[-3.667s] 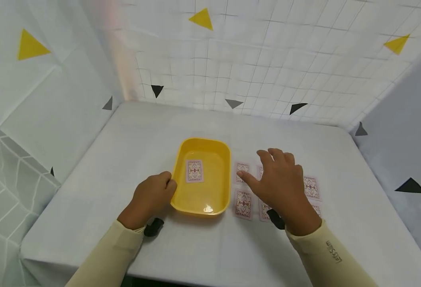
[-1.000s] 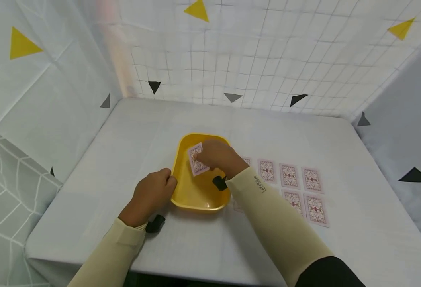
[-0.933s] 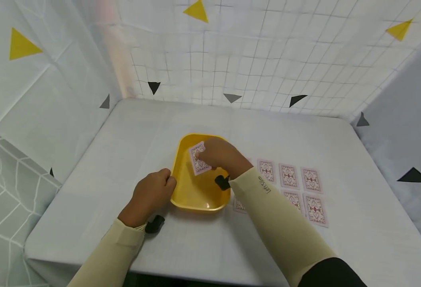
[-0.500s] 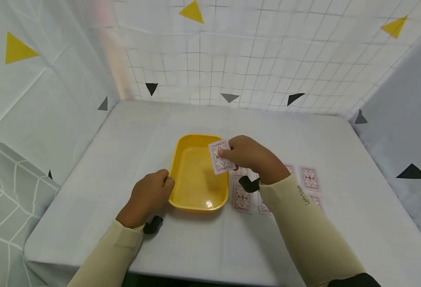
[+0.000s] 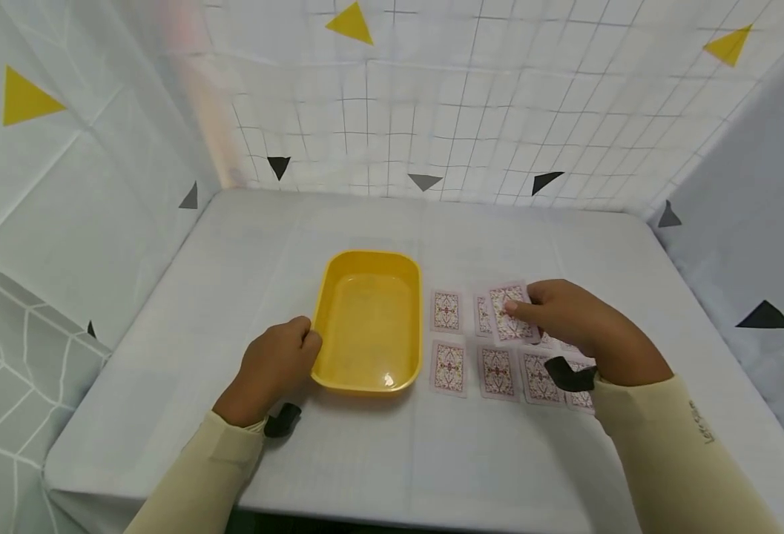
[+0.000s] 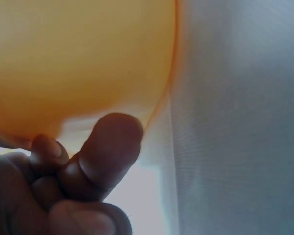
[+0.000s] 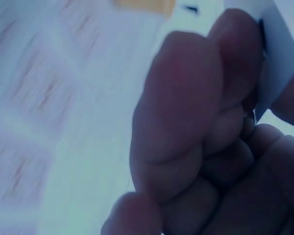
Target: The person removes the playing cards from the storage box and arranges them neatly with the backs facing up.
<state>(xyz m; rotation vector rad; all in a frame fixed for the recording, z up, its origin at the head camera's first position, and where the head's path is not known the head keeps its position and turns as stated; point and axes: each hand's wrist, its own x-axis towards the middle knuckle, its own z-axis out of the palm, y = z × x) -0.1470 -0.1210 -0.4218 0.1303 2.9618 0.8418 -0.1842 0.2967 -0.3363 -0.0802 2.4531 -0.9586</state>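
Observation:
With thumb and fingers, my right hand [image 5: 581, 326] pinches a playing card [image 5: 506, 302], its red-patterned back facing up in the head view. That card overlaps part of the back row of cards there. In the right wrist view the same card [image 7: 280, 58] shows as a pale sheet between the thumb and the fingers [image 7: 181, 98]. My left hand [image 5: 274, 371] grips the left rim of a yellow plastic tray [image 5: 368, 326], thumb side uppermost. From the left wrist view, curled fingers [image 6: 110, 152] lie under the tray wall [image 6: 88, 54]. Inside the tray no card shows.
Two rows of playing cards lie patterned side up right of the tray, such as a back-row card [image 5: 446, 310] and a front-row card [image 5: 448, 368]. My right hand covers part of the back row. White cloth covers the table [image 5: 351, 460], with a gridded sheet [image 5: 418, 111] behind.
The card lying in the tray was picked up by my right hand and carried right, out over the rows of cards. My left hand keeps its grip on the tray.

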